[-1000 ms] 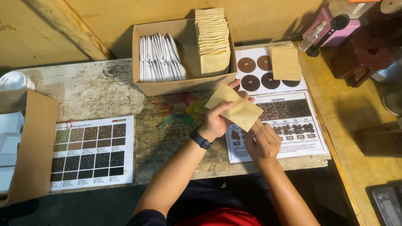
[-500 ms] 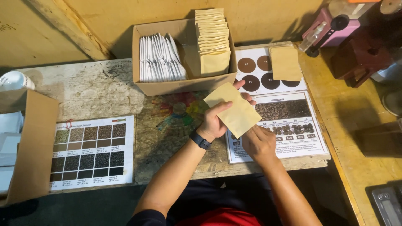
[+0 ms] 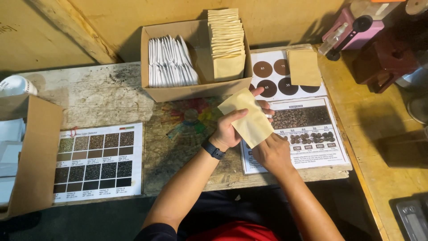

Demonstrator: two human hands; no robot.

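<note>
my left hand (image 3: 229,129) now pinches the tan pouch (image 3: 246,117) flatter, swung toward 10 o'clock; my right hand (image 3: 269,151) grips its lower edge at 5 o'clock, so it sits squarer.

Open box (image 3: 196,91) behind two printed charts (image 3: 96,160) (image 3: 303,134); envelope (image 3: 247,117) above the right chart.

Your count, kind by kind, on the bench in front of you.
You have two bare hands, the left hand (image 3: 229,129) and the right hand (image 3: 272,154), on one flat tan paper pouch (image 3: 247,117). Two open brown cardboard boxes: one ahead (image 3: 196,91), one at your left (image 3: 38,156). Three printed colour charts: grid sheet (image 3: 96,160), brown-circle sheet (image 3: 274,73), bean-photo sheet (image 3: 312,134). One loose tan pouch (image 3: 304,67) lies on the circles. The filed white sachets (image 3: 169,62) and stacked tan pouches (image 3: 227,40) are too many to count.
</note>
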